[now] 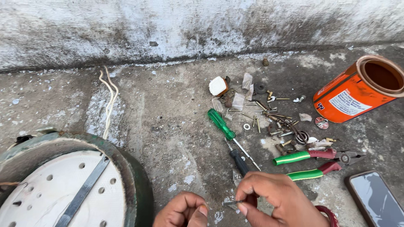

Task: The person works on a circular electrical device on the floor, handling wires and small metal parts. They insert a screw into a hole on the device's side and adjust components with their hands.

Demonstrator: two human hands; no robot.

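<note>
My right hand (275, 199) is at the bottom of the head view, pinching a small thin metal piece (230, 203) between thumb and fingers. My left hand (183, 210) sits just left of it, fingers curled into a loose fist, its thumb close to the metal piece; whether it holds anything is hidden. Just above the hands lie a dark-handled screwdriver (240, 162) and a green-handled screwdriver (222, 125). Pliers with green and red handles (311, 162) lie to the right.
A round green appliance with a white perforated plate and a metal strip (80, 185) fills the lower left, white wires (110, 101) trailing toward the wall. Several screws, washers and plastic bits (269, 113) litter the concrete. An orange can (357, 90) lies on its side; a phone (376, 197) lies at lower right.
</note>
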